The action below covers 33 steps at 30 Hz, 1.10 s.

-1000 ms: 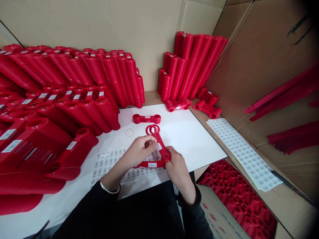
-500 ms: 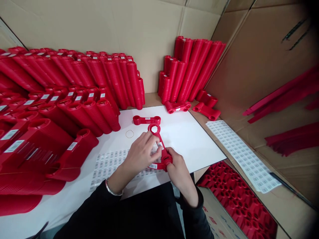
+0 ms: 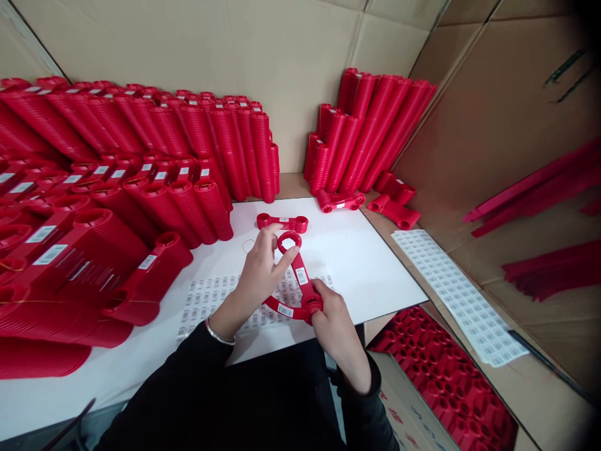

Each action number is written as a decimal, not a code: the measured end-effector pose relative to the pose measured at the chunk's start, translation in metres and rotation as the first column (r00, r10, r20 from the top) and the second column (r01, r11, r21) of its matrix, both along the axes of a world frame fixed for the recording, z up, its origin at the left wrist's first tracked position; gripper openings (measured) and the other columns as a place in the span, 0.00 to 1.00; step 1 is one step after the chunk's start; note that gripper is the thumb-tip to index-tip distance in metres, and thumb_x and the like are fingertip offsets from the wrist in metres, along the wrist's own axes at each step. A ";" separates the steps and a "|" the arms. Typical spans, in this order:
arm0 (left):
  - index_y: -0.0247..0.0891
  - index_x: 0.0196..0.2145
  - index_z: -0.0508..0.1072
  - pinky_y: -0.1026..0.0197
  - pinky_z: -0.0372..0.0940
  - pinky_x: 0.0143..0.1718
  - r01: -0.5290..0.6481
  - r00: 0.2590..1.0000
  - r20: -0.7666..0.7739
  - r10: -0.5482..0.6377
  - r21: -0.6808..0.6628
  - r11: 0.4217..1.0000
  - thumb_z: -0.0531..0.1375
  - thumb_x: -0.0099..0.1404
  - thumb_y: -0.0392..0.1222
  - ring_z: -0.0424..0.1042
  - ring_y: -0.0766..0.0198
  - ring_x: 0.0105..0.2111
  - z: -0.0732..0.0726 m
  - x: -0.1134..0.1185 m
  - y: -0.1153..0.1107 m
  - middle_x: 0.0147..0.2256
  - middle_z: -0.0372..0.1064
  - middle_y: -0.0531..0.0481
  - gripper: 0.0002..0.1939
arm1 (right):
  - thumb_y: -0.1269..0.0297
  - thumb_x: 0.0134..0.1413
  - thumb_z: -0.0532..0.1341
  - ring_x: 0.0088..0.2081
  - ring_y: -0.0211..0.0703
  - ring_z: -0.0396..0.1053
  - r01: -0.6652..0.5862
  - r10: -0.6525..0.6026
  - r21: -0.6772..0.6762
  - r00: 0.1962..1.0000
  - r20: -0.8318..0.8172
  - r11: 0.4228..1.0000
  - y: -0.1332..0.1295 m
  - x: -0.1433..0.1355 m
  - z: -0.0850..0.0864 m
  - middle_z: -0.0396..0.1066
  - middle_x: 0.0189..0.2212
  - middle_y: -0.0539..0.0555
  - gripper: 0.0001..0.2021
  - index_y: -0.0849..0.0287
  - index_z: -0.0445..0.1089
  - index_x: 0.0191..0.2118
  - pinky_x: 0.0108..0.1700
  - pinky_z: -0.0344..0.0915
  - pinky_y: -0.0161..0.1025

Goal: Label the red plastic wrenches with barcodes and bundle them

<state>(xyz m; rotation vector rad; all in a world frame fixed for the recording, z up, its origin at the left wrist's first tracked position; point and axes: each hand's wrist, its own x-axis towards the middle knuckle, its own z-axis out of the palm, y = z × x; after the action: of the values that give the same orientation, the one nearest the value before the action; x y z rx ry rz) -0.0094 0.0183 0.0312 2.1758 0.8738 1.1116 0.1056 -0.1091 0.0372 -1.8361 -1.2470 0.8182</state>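
Observation:
My right hand (image 3: 335, 322) grips the lower end of several red ring-ended pieces, which fan apart. The upper red piece (image 3: 302, 275) points away from me and carries a white barcode label; another red piece (image 3: 284, 310), also labelled, curves out to the left. My left hand (image 3: 260, 269) is at the upper piece's ring, thumb on its near edge and fingers at its left side. Under the hands, a sheet of barcode labels (image 3: 206, 300) lies on the white board (image 3: 380, 269). Just beyond the ring is a small red stack (image 3: 282, 223) with a label.
Tall red stacks (image 3: 188, 138) fill the left, with more stacks (image 3: 370, 131) at the back right. A label sheet (image 3: 455, 294) and a black strip (image 3: 549, 363) lie at right. Below is a box of red pieces (image 3: 446, 376). A rubber band (image 3: 248, 246) lies behind my left hand.
My left hand has moved from the upper piece's middle up to its ring, uncovering a label lying flat there. The lower piece has swung out further left. The view has shifted slightly.

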 end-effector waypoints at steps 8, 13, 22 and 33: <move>0.45 0.53 0.63 0.64 0.62 0.30 0.132 0.981 0.163 -0.107 -0.151 0.980 0.53 0.66 0.32 0.63 0.68 0.31 -0.001 -0.003 0.000 0.39 0.59 0.51 0.19 | 0.80 0.40 0.48 0.36 0.45 0.68 0.054 -0.053 -0.016 0.998 0.036 0.998 0.000 0.003 -0.005 0.69 0.31 0.51 0.17 0.57 0.65 0.35 0.37 0.58 0.38; 0.43 0.46 0.65 0.61 0.67 0.37 0.162 0.964 0.242 -0.108 -0.213 0.964 0.57 0.65 0.35 0.66 0.68 0.34 -0.003 0.001 -0.001 0.43 0.57 0.50 0.12 | 0.80 0.39 0.48 0.37 0.45 0.68 0.049 -0.048 -0.012 0.997 0.064 0.999 -0.002 0.004 -0.006 0.70 0.32 0.52 0.20 0.58 0.67 0.38 0.38 0.59 0.38; 0.41 0.43 0.67 0.64 0.65 0.32 0.218 0.933 0.352 -0.073 -0.392 0.894 0.55 0.62 0.33 0.65 0.67 0.34 -0.006 0.002 0.003 0.45 0.58 0.50 0.11 | 0.81 0.40 0.48 0.37 0.46 0.69 0.073 -0.072 -0.029 0.997 0.039 0.997 0.001 0.004 -0.009 0.71 0.32 0.51 0.21 0.57 0.67 0.39 0.38 0.60 0.38; 0.39 0.28 0.64 0.60 0.59 0.33 0.230 0.973 0.013 -0.230 -0.150 0.962 0.49 0.57 0.28 0.65 0.63 0.32 0.009 -0.009 -0.001 0.30 0.65 0.51 0.09 | 0.79 0.41 0.48 0.34 0.44 0.68 0.144 -0.144 0.034 0.989 -0.022 0.989 0.002 0.016 -0.025 0.74 0.34 0.52 0.23 0.58 0.69 0.43 0.37 0.61 0.37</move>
<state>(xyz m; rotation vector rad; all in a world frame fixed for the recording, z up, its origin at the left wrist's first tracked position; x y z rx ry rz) -0.0183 0.0175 0.0403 2.0927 0.6628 0.8983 0.1219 -0.1069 0.0117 -1.8618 -1.0959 0.7285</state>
